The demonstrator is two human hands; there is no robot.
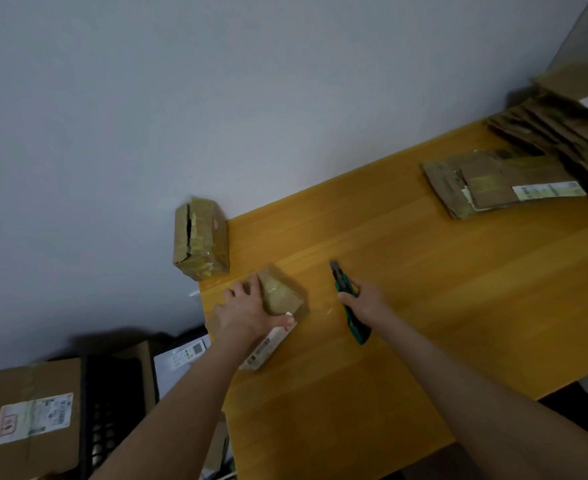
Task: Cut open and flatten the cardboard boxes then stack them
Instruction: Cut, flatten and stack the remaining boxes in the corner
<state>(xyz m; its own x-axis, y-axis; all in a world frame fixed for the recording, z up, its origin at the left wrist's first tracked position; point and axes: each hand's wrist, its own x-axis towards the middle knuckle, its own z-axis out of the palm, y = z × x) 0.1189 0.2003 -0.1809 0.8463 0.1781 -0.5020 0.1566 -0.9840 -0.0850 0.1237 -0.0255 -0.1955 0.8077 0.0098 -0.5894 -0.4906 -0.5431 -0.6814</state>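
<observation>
A small taped cardboard box (280,299) lies on the wooden table (424,289) near its left end. My left hand (247,311) holds it from the left side, thumb curled over its near end by a white label. My right hand (363,299) grips a green utility knife (346,299), its blade end pointing away from me, a short way right of the box. A second taped box (200,237) with a slit top stands at the table's far left corner against the wall. Flattened boxes (500,181) lie stacked at the far right.
More flattened cardboard (562,123) is piled at the table's far right edge. Left of the table, lower down, sit a large labelled box (29,420), a black crate (112,410) and a white remote (185,355). A grey wall runs behind the table.
</observation>
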